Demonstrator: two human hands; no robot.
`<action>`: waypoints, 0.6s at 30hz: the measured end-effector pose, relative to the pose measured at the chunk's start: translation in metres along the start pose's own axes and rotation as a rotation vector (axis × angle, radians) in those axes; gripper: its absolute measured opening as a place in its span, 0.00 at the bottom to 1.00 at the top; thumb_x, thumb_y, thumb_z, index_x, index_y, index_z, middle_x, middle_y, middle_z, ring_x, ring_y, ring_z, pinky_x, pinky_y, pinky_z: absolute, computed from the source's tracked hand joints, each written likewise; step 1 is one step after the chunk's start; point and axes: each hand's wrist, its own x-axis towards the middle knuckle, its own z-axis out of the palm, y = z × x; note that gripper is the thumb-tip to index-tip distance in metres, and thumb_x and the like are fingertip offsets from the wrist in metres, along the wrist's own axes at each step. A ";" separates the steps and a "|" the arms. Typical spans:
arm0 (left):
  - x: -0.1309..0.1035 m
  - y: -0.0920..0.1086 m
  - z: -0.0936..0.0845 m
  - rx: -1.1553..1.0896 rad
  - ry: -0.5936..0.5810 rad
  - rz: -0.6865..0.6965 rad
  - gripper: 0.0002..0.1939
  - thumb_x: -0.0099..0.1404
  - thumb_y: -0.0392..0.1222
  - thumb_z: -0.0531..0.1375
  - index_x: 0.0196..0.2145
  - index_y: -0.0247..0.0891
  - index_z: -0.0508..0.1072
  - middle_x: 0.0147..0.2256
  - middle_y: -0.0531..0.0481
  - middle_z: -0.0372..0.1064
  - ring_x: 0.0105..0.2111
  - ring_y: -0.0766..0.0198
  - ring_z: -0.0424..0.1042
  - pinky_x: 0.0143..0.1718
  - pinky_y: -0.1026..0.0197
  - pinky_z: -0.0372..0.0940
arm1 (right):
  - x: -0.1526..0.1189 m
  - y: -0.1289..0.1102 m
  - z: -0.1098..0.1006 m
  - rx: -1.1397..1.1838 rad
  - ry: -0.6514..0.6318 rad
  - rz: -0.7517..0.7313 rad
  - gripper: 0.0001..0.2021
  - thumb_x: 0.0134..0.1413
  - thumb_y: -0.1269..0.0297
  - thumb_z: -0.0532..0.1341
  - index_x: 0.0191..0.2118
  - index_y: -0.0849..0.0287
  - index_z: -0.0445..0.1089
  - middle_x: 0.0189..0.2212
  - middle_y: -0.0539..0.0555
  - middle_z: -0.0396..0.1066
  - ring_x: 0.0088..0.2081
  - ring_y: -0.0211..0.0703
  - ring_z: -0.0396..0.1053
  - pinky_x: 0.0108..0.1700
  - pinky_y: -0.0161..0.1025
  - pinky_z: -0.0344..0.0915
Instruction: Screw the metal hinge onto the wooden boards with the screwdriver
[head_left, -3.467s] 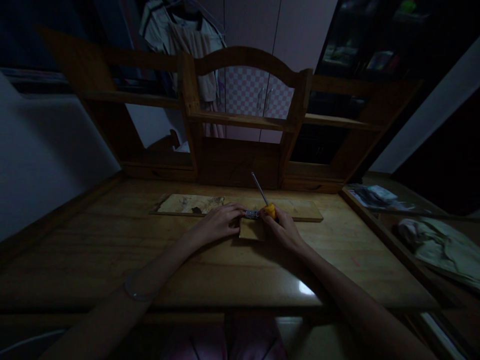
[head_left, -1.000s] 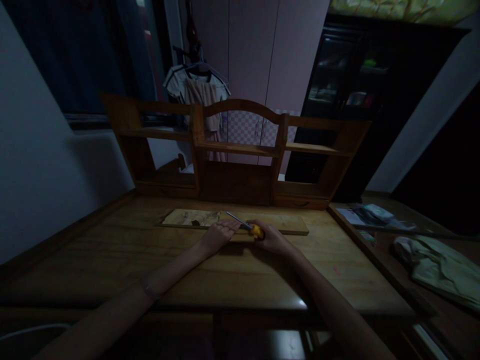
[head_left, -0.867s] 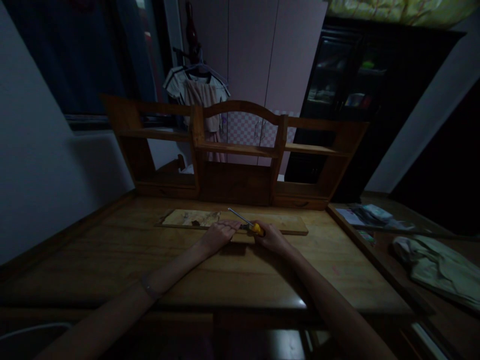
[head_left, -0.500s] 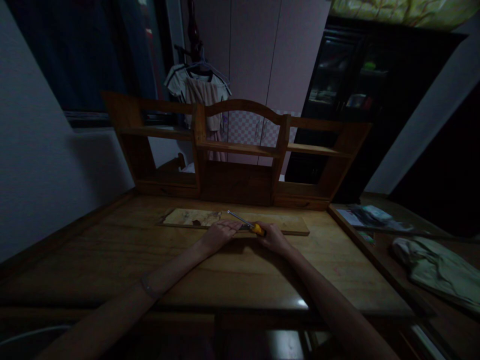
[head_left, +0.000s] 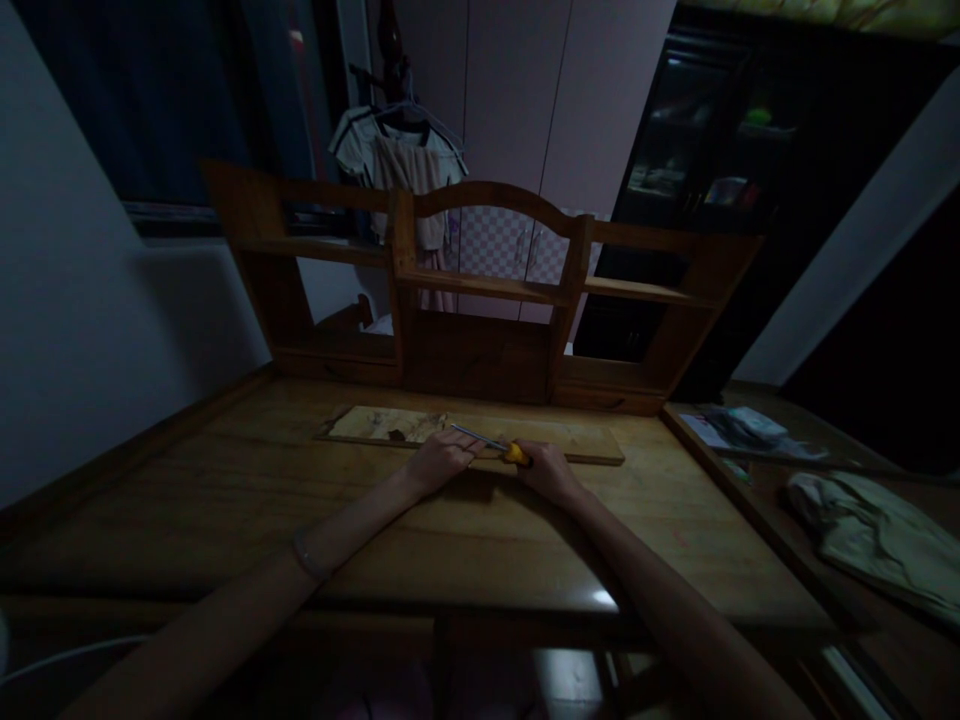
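Observation:
My right hand (head_left: pixel 550 470) grips a screwdriver (head_left: pixel 495 446) by its yellow handle, with the metal shaft lying low and pointing left. My left hand (head_left: pixel 442 459) rests beside it with fingers curled over a small wooden piece, which is mostly hidden. Whether the shaft tip touches my left fingers is too dark to tell. Both hands sit at the near edge of a long flat wooden board (head_left: pixel 592 442) lying across a wooden desk (head_left: pixel 225 500). A thin bracelet is on my left wrist.
A wooden shelf unit (head_left: pixel 487 290) stands at the back of the desk. Clothes on a hanger (head_left: pixel 401 150) hang behind it. To the right, a side surface holds papers (head_left: pixel 739 425) and a crumpled cloth (head_left: pixel 870 520). A white wall borders the left.
The screwdriver shaft pointed steeply up 3.5 s ago; it has tipped down to the left and lies nearly flat. The small metal part seen between my hands is hidden now. The camera view lifted.

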 end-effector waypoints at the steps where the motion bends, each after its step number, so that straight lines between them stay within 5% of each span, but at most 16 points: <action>1: 0.000 -0.001 -0.001 -0.006 -0.009 -0.008 0.16 0.66 0.27 0.55 0.50 0.34 0.73 0.44 0.43 0.74 0.45 0.60 0.73 0.49 0.56 0.67 | 0.000 0.000 0.000 0.002 -0.002 -0.009 0.18 0.47 0.76 0.60 0.45 0.56 0.75 0.38 0.53 0.74 0.38 0.48 0.71 0.38 0.35 0.60; 7: 0.000 -0.002 -0.005 -0.058 0.001 -0.012 0.17 0.68 0.29 0.54 0.53 0.34 0.72 0.46 0.41 0.72 0.48 0.57 0.71 0.49 0.54 0.67 | -0.001 0.002 -0.001 0.085 0.048 -0.011 0.19 0.48 0.75 0.59 0.47 0.57 0.73 0.38 0.53 0.73 0.39 0.47 0.70 0.40 0.34 0.60; 14: 0.004 -0.006 -0.001 -0.474 0.076 -0.238 0.09 0.67 0.38 0.60 0.44 0.39 0.77 0.46 0.47 0.72 0.47 0.60 0.71 0.50 0.58 0.65 | 0.005 0.004 -0.001 0.345 0.083 0.025 0.10 0.50 0.67 0.59 0.38 0.62 0.74 0.31 0.51 0.71 0.34 0.43 0.67 0.36 0.32 0.61; 18: 0.012 -0.010 0.010 -0.658 0.179 -0.415 0.09 0.65 0.46 0.62 0.37 0.38 0.78 0.43 0.47 0.72 0.44 0.60 0.71 0.47 0.58 0.65 | 0.015 0.003 0.001 0.503 0.138 0.126 0.14 0.53 0.55 0.63 0.35 0.64 0.72 0.29 0.51 0.69 0.31 0.41 0.65 0.31 0.31 0.60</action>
